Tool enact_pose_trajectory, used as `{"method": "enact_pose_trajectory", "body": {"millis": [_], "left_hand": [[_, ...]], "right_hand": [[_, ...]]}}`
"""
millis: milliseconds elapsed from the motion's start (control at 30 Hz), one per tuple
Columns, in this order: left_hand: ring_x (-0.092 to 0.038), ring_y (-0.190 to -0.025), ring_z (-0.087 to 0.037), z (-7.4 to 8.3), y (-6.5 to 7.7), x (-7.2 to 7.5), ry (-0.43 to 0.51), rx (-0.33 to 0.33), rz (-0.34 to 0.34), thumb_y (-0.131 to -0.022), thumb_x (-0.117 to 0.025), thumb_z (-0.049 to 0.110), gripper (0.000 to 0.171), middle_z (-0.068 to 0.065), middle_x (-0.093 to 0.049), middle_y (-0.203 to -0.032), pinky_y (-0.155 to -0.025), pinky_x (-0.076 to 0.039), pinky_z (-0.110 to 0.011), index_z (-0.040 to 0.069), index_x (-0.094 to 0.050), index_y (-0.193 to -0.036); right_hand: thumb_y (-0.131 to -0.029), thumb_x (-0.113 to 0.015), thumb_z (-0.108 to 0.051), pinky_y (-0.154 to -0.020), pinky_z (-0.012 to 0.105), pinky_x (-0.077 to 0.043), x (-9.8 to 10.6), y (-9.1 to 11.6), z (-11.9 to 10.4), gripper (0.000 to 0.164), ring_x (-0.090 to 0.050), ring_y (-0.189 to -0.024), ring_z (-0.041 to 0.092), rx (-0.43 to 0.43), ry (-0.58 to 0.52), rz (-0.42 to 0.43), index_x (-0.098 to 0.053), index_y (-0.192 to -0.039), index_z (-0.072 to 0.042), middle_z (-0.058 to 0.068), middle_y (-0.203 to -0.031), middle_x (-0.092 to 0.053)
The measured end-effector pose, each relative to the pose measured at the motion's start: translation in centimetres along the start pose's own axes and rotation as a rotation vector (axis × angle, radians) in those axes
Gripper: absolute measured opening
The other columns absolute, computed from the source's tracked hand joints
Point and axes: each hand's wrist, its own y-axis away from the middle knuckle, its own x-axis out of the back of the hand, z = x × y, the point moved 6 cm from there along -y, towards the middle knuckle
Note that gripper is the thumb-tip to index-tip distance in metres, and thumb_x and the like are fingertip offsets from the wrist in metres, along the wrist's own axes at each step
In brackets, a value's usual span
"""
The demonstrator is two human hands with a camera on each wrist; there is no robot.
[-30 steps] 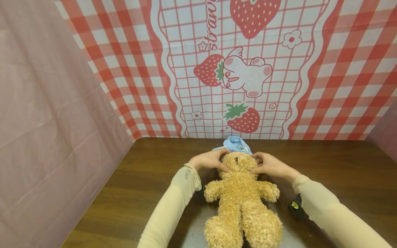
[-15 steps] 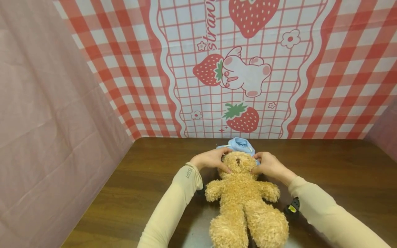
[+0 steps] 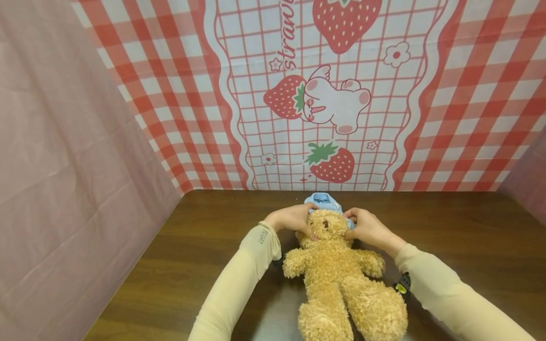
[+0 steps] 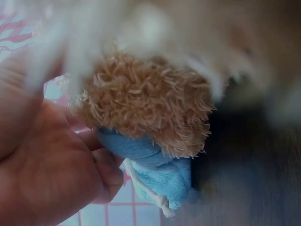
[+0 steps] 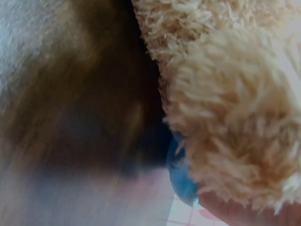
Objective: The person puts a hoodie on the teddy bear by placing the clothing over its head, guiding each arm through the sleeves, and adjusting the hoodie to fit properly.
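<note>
A fluffy tan teddy bear (image 3: 326, 260) lies on its back, head toward the patterned cloth. Bunched behind the top of its head is a light blue fabric garment (image 3: 323, 201). My left hand (image 3: 293, 219) is at one side of the bear's head, thumb on the cheek; in the left wrist view its fingers curl against the garment's rolled blue edge (image 4: 131, 147), and a white cord (image 4: 143, 186) hangs from the fabric. On the other side, my right hand (image 3: 370, 228) pinches blue fabric beside the head. Its fingertips are mostly hidden in the right wrist view.
The bear lies on a brown wooden table (image 3: 192, 265). Behind stands a red-and-white checked cloth (image 3: 187, 94) printed with strawberries. A pinkish curtain (image 3: 77, 166) hangs at the left. A black wrist device (image 3: 403, 285) sits under the right sleeve.
The bear's legs have swung to the right. The blue garment shifted right, then back left, and now sits closer over the top of the head. Both hands stay beside the head.
</note>
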Motion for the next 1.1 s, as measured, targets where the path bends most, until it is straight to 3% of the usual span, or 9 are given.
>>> {"method": "enact_pose_trajectory", "body": {"millis": [100,167,267,400,500,600,733,900,1100], "left_hand": [[-0.052,-0.109,-0.019,0.2,0.1,0.3,-0.107,0.012,0.044,-0.065,-0.081,0.031,0.093,-0.008,-0.045,-0.133,-0.092,-0.042,-0.032,0.014,-0.028,-0.140],[-0.048,-0.116,-0.021,0.4,0.2,0.4,-0.156,0.018,0.062,-0.065,-0.081,0.032,0.092,-0.007,-0.046,-0.133,-0.099,-0.037,-0.038,0.015,-0.029,-0.139],[-0.049,-0.115,-0.021,1.0,0.3,0.6,-0.240,-0.008,0.093,-0.064,-0.082,0.032,0.093,-0.005,-0.050,-0.129,-0.102,-0.029,-0.041,0.012,-0.029,-0.139],[-0.047,-0.118,-0.017,2.7,0.7,0.7,-0.372,-0.060,0.158,-0.064,-0.082,0.028,0.094,-0.002,-0.050,-0.129,-0.097,-0.023,-0.038,0.008,-0.027,-0.138],[-0.049,-0.113,-0.014,3.6,1.0,0.8,-0.404,-0.086,0.230,-0.066,-0.082,0.024,0.089,-0.001,-0.055,-0.123,-0.090,-0.022,-0.036,0.009,-0.026,-0.134],[-0.054,-0.094,-0.011,3.7,1.2,0.7,-0.384,-0.126,0.305,-0.068,-0.080,0.020,0.076,0.001,-0.061,-0.101,-0.085,-0.022,-0.034,0.010,-0.028,-0.123],[-0.046,-0.073,-0.008,3.8,1.5,0.4,-0.393,-0.174,0.355,-0.071,-0.078,0.022,0.053,0.007,-0.052,-0.076,-0.083,-0.023,-0.036,0.013,-0.034,-0.100],[-0.035,-0.065,-0.007,3.8,2.0,0.3,-0.417,-0.194,0.400,-0.071,-0.078,0.024,0.044,0.007,-0.036,-0.068,-0.080,-0.021,-0.038,0.015,-0.035,-0.078],[-0.032,-0.061,-0.007,3.8,2.4,0.1,-0.433,-0.243,0.476,-0.070,-0.078,0.023,0.044,0.007,-0.032,-0.066,-0.072,-0.020,-0.032,0.016,-0.035,-0.073]], "right_hand": [[-0.070,-0.069,-0.003,-0.064,0.033,-0.046,0.0,0.1,-0.3,0.049,-0.055,-0.076,0.020,-0.007,0.015,0.028,-0.047,-0.113,0.008,0.020,-0.096,-0.059],[-0.069,-0.068,-0.002,-0.065,0.033,-0.046,0.0,0.1,-0.5,0.049,-0.055,-0.076,0.021,-0.010,0.015,0.045,-0.047,-0.112,0.008,0.020,-0.095,-0.059],[-0.067,-0.068,-0.001,-0.064,0.033,-0.046,0.0,0.2,-0.6,0.050,-0.055,-0.076,0.021,-0.006,0.014,0.064,-0.046,-0.111,0.007,0.020,-0.094,-0.059],[-0.065,-0.069,0.001,-0.063,0.033,-0.044,0.3,0.1,-0.7,0.050,-0.053,-0.076,0.022,0.000,0.034,0.081,-0.045,-0.109,0.004,0.019,-0.094,-0.057],[-0.062,-0.069,0.001,-0.062,0.032,-0.042,0.7,-0.1,-0.6,0.046,-0.051,-0.073,0.022,0.013,0.061,0.107,-0.048,-0.103,0.003,0.016,-0.088,-0.057],[-0.060,-0.067,0.000,-0.060,0.030,-0.040,1.0,-0.3,-0.5,0.039,-0.048,-0.068,0.020,0.040,0.087,0.135,-0.053,-0.096,0.002,0.011,-0.080,-0.057],[-0.060,-0.066,0.001,-0.056,0.028,-0.036,0.9,-0.3,-0.3,0.027,-0.043,-0.061,0.016,0.079,0.098,0.134,-0.054,-0.084,-0.001,0.004,-0.068,-0.050],[-0.058,-0.065,0.001,-0.054,0.028,-0.032,0.8,0.0,-0.5,0.023,-0.038,-0.058,0.015,0.127,0.115,0.132,-0.049,-0.072,-0.007,-0.001,-0.061,-0.039],[-0.060,-0.063,-0.001,-0.055,0.027,-0.031,0.6,0.4,-0.7,0.019,-0.037,-0.058,0.014,0.129,0.157,0.123,-0.047,-0.066,-0.009,-0.002,-0.060,-0.037]]}}
